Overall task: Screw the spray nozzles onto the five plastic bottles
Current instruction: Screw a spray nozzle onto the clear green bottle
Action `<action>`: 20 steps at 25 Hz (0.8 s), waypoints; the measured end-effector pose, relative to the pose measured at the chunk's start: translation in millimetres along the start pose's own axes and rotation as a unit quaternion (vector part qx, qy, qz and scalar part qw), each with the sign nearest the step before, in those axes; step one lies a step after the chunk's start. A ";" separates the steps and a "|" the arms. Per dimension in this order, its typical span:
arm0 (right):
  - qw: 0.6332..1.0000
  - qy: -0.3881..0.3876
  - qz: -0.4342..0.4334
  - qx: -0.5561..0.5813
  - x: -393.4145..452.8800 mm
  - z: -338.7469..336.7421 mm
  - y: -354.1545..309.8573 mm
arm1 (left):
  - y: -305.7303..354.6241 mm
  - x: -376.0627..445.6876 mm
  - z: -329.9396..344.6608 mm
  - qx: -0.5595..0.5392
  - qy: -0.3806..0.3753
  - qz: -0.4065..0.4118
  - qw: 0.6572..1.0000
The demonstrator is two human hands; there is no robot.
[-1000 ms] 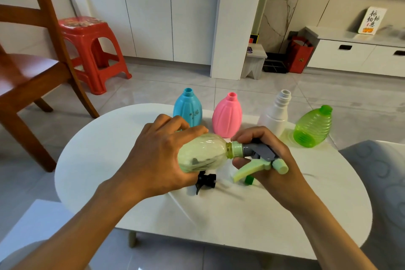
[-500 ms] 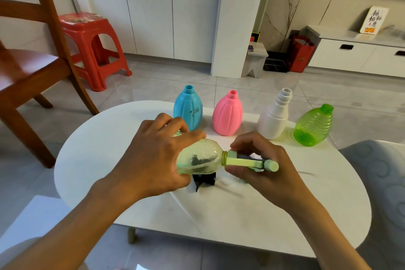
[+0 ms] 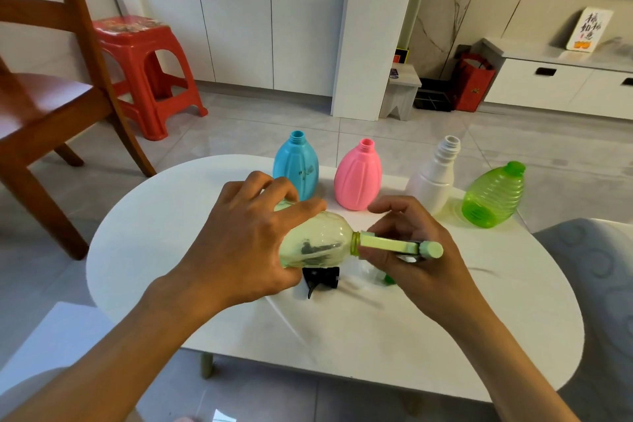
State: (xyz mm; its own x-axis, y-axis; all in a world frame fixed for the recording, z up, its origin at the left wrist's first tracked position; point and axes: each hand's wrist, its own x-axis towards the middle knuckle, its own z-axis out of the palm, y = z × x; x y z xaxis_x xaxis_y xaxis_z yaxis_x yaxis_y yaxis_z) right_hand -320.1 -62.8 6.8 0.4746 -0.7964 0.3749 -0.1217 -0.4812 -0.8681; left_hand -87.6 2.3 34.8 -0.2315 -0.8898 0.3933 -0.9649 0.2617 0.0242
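Observation:
My left hand (image 3: 246,243) grips a pale yellow-green clear bottle (image 3: 318,245), held on its side above the white table (image 3: 205,301). Its neck points right, where my right hand (image 3: 414,250) is wrapped around the light green spray nozzle (image 3: 400,246) seated on that neck. A black nozzle (image 3: 320,279) lies on the table under the bottle, and a bit of a green nozzle (image 3: 388,279) shows below my right hand. Behind, standing without nozzles, are a blue bottle (image 3: 296,166), a pink bottle (image 3: 358,176), a white bottle (image 3: 436,178) and a tilted green ribbed bottle (image 3: 495,197).
A wooden chair (image 3: 44,92) and a red plastic stool (image 3: 144,72) stand left of the table. A grey cushioned seat (image 3: 599,267) sits at the right edge. White cabinets, a small step stool (image 3: 402,89) and a red bag (image 3: 472,82) are farther back.
My right hand has turned the nozzle on the neck: its trigger, sticking out downward a second ago, is now rolled out of sight. The bottle stays held sideways in my left hand.

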 end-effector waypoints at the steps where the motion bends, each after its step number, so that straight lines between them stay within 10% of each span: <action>1: 1.000 0.006 0.008 -0.003 -0.6 1.5 0.5 | 1.0 -0.4 0.6 -0.003 0.001 0.003 1.000; 20: 0.999 -0.015 0.031 -0.005 -0.4 1.7 2.1 | 3.4 1.5 3.4 -0.029 -0.007 -0.007 1.000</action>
State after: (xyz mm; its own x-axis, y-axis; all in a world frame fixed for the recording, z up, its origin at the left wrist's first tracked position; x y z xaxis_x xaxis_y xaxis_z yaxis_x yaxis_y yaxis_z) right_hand -319.0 -62.8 4.3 0.4913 -0.8137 0.3107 -0.1603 -0.4351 -0.8860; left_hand -91.7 0.5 32.4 -0.2211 -0.8987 0.3788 -0.9591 0.2707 0.0825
